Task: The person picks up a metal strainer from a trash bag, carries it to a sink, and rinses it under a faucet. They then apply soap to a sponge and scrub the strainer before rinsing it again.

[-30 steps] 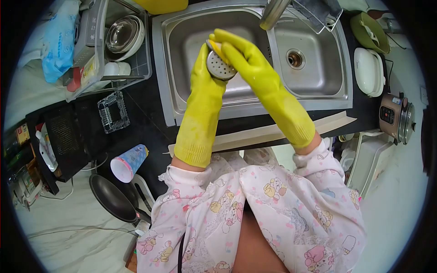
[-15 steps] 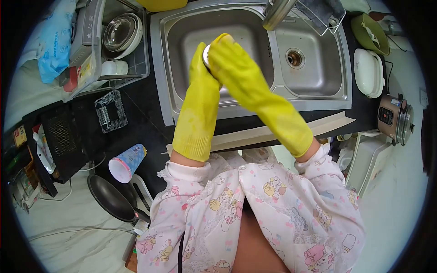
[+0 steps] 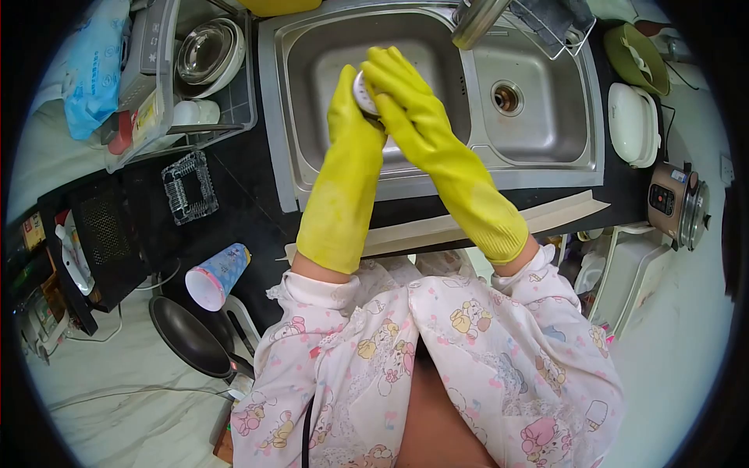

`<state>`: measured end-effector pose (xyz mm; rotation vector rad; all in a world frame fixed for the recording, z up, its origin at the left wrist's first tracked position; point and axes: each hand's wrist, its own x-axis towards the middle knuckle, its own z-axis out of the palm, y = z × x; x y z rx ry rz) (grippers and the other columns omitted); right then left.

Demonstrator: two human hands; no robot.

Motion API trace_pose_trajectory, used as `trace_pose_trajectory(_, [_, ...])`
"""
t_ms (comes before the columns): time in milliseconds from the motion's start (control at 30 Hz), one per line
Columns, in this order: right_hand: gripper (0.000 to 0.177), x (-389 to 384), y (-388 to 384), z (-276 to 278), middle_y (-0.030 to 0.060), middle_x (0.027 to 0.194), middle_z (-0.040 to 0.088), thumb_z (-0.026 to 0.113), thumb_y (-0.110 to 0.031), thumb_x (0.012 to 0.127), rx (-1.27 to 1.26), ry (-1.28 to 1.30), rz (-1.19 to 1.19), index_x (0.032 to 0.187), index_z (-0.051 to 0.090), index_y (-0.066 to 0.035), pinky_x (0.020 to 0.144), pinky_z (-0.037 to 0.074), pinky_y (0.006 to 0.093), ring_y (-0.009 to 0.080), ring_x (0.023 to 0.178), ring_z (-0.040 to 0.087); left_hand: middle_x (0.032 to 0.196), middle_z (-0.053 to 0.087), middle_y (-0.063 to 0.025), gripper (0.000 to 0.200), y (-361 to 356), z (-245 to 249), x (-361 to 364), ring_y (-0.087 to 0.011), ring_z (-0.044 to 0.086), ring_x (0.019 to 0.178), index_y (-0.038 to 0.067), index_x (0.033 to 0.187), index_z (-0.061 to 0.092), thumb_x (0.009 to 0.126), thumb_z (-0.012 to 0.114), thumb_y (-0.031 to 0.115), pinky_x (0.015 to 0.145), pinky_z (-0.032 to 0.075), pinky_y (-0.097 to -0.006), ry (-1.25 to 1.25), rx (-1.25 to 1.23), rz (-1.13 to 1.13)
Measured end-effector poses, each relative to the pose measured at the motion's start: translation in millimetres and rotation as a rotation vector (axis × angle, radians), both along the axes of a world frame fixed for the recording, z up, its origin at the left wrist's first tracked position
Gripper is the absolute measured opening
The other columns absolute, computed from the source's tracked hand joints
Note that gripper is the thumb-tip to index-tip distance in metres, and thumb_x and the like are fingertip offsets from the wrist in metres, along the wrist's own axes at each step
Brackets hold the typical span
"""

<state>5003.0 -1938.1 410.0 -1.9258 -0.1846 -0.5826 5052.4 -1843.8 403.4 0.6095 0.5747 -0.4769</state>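
Note:
Both my hands wear long yellow rubber gloves and meet over the large sink basin [image 3: 320,51]. My left hand [image 3: 349,109] is closed around a small white round piece with dark specks on its side [image 3: 363,95]. From the right, my right hand [image 3: 404,97] bears on the same piece, its fingers long and close together over the top edge and its thumb lower down against the side. Most of the piece is hidden by the gloves, and I cannot tell its exact kind.
A smaller basin [image 3: 534,113] with a drain adjoins on the right, below the faucet [image 3: 474,27]. Left stand a dish rack [image 3: 168,86] with bowls, a clear plastic tray [image 3: 189,189], a blue paper cup [image 3: 218,277] and a frying pan [image 3: 187,335]. A rice cooker [image 3: 675,199] sits right.
My right hand has turned and its fingers have straightened from a curl over the white piece. More of the piece's side shows now. Both hands have shifted slightly.

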Motion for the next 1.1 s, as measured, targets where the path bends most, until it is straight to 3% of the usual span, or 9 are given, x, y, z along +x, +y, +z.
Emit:
trace_pose_trajectory(100, [0.033, 15.7, -8.8, 9.1, 0.0059, 0.12, 0.06, 0.052, -0.022, 0.094, -0.342, -0.17, 0.025, 0.122, 0.057, -0.005, 0.088, 0.044, 0.03, 0.0182, 0.107, 0.055, 0.098, 0.063, -0.008, 0.035, -0.9, 7.7, -8.6, -0.0204, 0.064, 0.09, 0.006, 0.105, 0.058, 0.088, 0.061, 0.036, 0.076, 0.055, -0.0342, -0.153, 0.357, -0.05])
trace_pose_trajectory(167, [0.033, 19.2, -15.4, 23.8, 0.0042, 0.114, 0.062, 0.055, -0.023, 0.093, 0.69, 0.513, 0.195, 0.122, 0.057, -0.006, 0.082, 0.046, 0.0255, 0.0129, 0.099, 0.056, 0.098, 0.063, -0.0078, 0.039, -6.7, 21.6, -17.5, -0.0197, 0.064, 0.089, 0.005, 0.107, 0.058, 0.087, 0.062, 0.038, 0.074, 0.056, -0.0327, -0.124, 0.409, -0.054])
trace_pose_trajectory(300, [0.041, 6.8, 8.6, 12.9, 0.0068, 0.126, 0.056, 0.05, -0.026, 0.096, 0.699, 0.506, 0.033, 0.132, 0.048, -0.004, 0.094, 0.04, 0.0301, 0.0163, 0.117, 0.051, 0.101, 0.063, -0.0085, 0.041, -4.3, 1.0, -3.4, -0.0206, 0.065, 0.085, 0.005, 0.108, 0.059, 0.087, 0.06, 0.04, 0.076, 0.056, -0.032, 0.027, 0.259, 0.041])
trace_pose_trajectory(333, [0.037, 9.0, 17.4, -32.7, 0.0077, 0.125, 0.057, 0.048, -0.02, 0.096, 0.284, -0.037, -0.091, 0.129, 0.05, -0.003, 0.095, 0.041, 0.0311, 0.0172, 0.116, 0.051, 0.101, 0.064, -0.0082, 0.04, -0.5, -11.6, 0.9, -0.0212, 0.065, 0.086, 0.006, 0.107, 0.059, 0.087, 0.06, 0.041, 0.076, 0.056, -0.0327, 0.004, 0.173, 0.02])
trace_pose_trajectory(500, [0.033, 14.1, 7.2, 1.8, 0.0064, 0.126, 0.056, 0.046, -0.018, 0.096, -0.525, -0.099, -0.082, 0.124, 0.054, -0.002, 0.093, 0.041, 0.0329, 0.0161, 0.113, 0.053, 0.09, 0.062, -0.0063, 0.036, -1.5, 0.6, -9.8, -0.0187, 0.064, 0.078, 0.009, 0.1, 0.057, 0.091, 0.055, 0.043, 0.064, 0.054, -0.0302, -0.134, 0.246, 0.023])
trace_pose_trajectory(600, [0.044, 9.4, -1.4, 19.8, 0.0042, 0.116, 0.058, 0.046, -0.034, 0.097, 0.753, 0.391, 0.113, 0.13, 0.048, -0.004, 0.076, 0.043, 0.0225, 0.0082, 0.09, 0.052, 0.092, 0.062, -0.0077, 0.038, -1.9, 6.1, -8.8, -0.0195, 0.065, 0.08, 0.009, 0.101, 0.056, 0.091, 0.053, 0.046, 0.066, 0.054, -0.0309, -0.288, 0.348, 0.037])
trace_pose_trajectory(833, [0.045, -12.1, 35.8, 2.0, 0.0061, 0.124, 0.052, 0.041, -0.034, 0.1, 1.106, 0.208, -0.225, 0.134, 0.043, -0.004, 0.092, 0.039, 0.0219, 0.0094, 0.104, 0.051, 0.084, 0.059, -0.0052, 0.051, 4.3, 5.3, -9.4, -0.0153, 0.06, 0.072, 0.007, 0.094, 0.052, 0.089, 0.048, 0.057, 0.063, 0.052, -0.0296, -0.546, 0.379, -0.088])
trace_pose_trajectory(1033, [0.03, -9.0, 29.8, -7.3, 0.0115, 0.115, 0.057, 0.044, -0.019, 0.099, 0.743, 0.108, -0.303, 0.118, 0.052, 0.002, 0.091, 0.044, 0.0337, 0.0213, 0.104, 0.056, 0.057, 0.055, 0.0015, 0.068, 8.9, 34.1, -21.4, -0.0095, 0.049, 0.052, 0.005, 0.07, 0.059, 0.093, 0.031, 0.063, 0.051, 0.041, -0.0276, -0.686, 1.103, -0.319])
trace_pose_trajectory(1100, [0.019, -5.9, 16.9, 14.3, 0.0176, 0.107, 0.059, 0.049, -0.008, 0.093, -0.277, -0.282, -0.205, 0.103, 0.059, 0.004, 0.092, 0.044, 0.0375, 0.0315, 0.102, 0.057, 0.056, 0.055, 0.001, 0.07, 8.3, 27.6, -21.7, -0.0096, 0.049, 0.052, 0.004, 0.07, 0.06, 0.093, 0.029, 0.062, 0.052, 0.04, -0.0295, -0.759, 1.175, -0.297])
